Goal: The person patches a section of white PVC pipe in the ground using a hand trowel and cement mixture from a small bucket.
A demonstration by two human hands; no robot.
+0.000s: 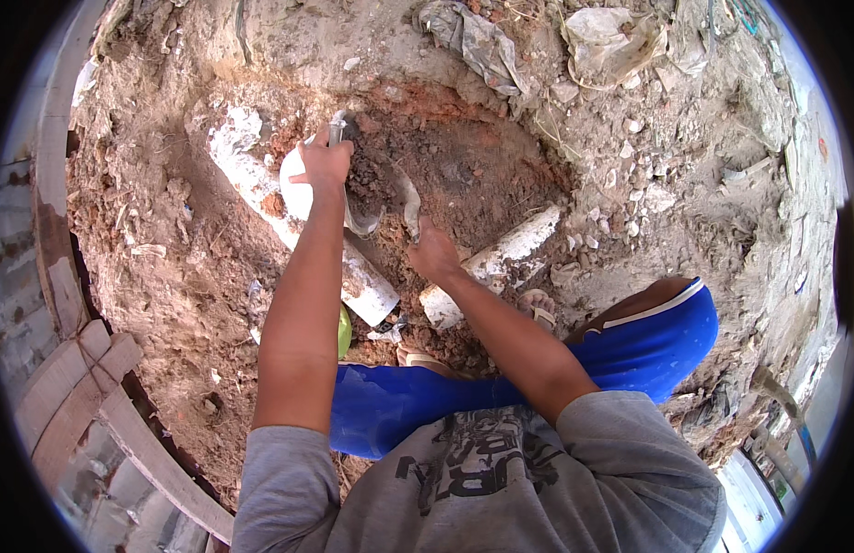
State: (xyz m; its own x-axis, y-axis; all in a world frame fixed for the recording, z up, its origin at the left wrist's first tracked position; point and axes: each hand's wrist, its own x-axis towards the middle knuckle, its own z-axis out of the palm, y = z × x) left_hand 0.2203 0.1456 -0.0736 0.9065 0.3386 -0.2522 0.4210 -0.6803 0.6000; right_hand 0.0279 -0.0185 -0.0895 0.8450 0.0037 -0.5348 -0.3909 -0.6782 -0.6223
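A: Leftmost?
B: Bowl (293, 189), white; left hand (327, 166), fingers clamped on its edge.
A: Between?
B: Soil (372, 168), loose.
A: Right?
B: Strip (410, 200), grey, curved, long axis pointing away from the body; right hand (434, 252), fingers closed round its near end.

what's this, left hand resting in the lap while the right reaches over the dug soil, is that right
The left hand isn't in the lap: the head view shows it stretched forward. The right hand does reach over the dug soil.
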